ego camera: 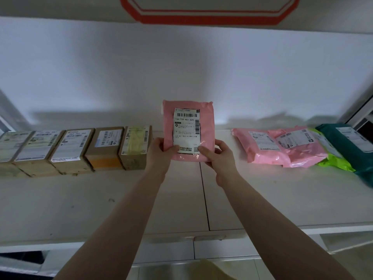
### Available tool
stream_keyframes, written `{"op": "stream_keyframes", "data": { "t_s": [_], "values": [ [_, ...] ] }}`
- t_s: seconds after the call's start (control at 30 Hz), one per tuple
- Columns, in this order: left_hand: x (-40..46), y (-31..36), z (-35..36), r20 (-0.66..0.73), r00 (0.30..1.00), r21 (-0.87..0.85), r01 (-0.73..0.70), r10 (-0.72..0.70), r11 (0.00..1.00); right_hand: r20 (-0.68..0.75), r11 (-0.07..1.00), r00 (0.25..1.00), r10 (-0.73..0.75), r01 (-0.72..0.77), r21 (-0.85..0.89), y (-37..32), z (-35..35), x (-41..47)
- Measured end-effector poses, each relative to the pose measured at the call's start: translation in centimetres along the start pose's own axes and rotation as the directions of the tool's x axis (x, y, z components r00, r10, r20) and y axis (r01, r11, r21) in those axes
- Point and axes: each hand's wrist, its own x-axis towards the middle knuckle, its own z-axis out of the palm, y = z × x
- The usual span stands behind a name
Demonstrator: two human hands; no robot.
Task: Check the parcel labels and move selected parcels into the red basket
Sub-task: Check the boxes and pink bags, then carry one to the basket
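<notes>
Both hands' grips, left hand (163,151) and right hand (217,156), pinch the pink parcel (186,131) upright.

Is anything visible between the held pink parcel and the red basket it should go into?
Cannot be judged: no red basket is in view. The pink parcel is held upright above the shelf, gripped at its lower edge by the left hand and right hand, with nothing touching it.

A white counter (101,199) with a dark seam down its middle carries the parcels. Along its back left stand five brown cardboard boxes (70,150) side by side, labels up. At the back right lie two pink mailer bags (262,148), a light green bag (335,164) and a dark green bag (355,146), overlapping.
</notes>
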Motion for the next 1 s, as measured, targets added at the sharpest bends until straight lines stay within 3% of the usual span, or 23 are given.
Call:
{"op": "stream_keyframes", "data": {
  "t_s": [0.33, 0.5, 0.57, 0.67, 0.83, 1.0],
  "values": [
    [0.3, -0.4, -0.7, -0.019, 1.0, 0.04, -0.014, 0.015, 0.999, -0.031, 0.998, 0.999, -0.036, 0.034, -0.058, 1.2, 0.8, 0.2],
    [0.4, 0.0, -0.9, -0.065, 0.991, 0.154, -0.102, 0.113, 0.983, -0.014, 1.0, 1.0, 0.028, -0.028, 0.009, 0.9, 1.3, 0.2],
    [0.8, -0.2, -1.3, -0.13, 0.962, 0.387, -0.172, 0.238, 0.906, -0.014, 0.999, 0.998, 0.053, -0.053, 0.008, 1.0, 1.6, 0.4],
    [1.4, -0.8, -2.1, -0.167, 0.907, 0.718, -0.158, 0.387, 0.678, -0.03, 0.995, 0.995, 0.094, -0.095, -0.031, 1.5, 2.4, 0.8],
    [2.4, -2.6, -3.1, -0.129, 0.929, 0.871, -0.061, 0.347, 0.487, -0.088, 0.979, 0.987, 0.135, -0.147, -0.142, 3.7, 4.0, 2.0],
    [2.6, -4.8, -3.7, -0.079, 0.94, 0.924, -0.056, 0.331, 0.379, -0.15, 0.879, 0.988, 0.029, -0.096, -0.466, 5.6, 4.5, 3.0]
  ]
}}
